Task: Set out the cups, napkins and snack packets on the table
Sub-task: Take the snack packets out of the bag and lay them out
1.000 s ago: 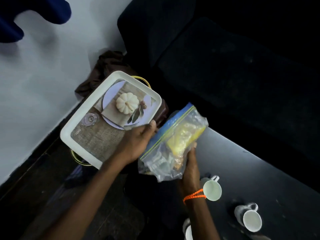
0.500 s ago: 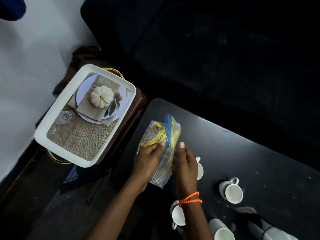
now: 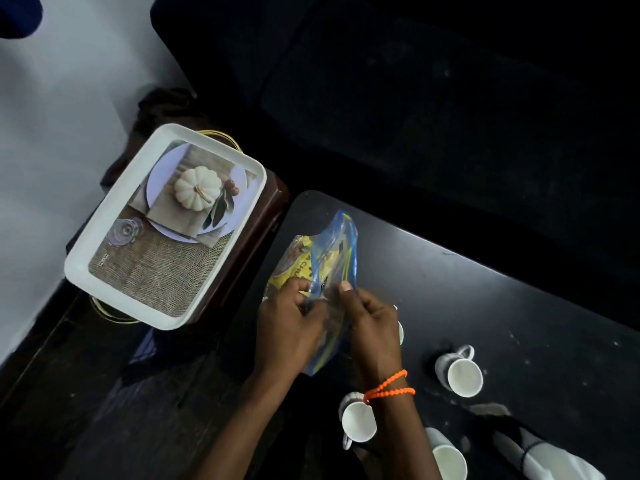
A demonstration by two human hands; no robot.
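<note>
Bag [image 3: 341, 251] lowered onto table [image 3: 485, 306]; both hands gripping.

- A cup [image 3: 400, 332] hides almost wholly behind the right hand [image 3: 372, 329].
- The packet's [image 3: 298, 268] print is partly covered by the zip bag [image 3: 334, 251].
- The lowest cup [image 3: 448, 460] runs off the bottom edge.

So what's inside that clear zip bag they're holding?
Through the zip bag, a yellow snack packet with partial lettering shows. The left hand and right hand cover its lower part, so anything else inside stays hidden.
</note>
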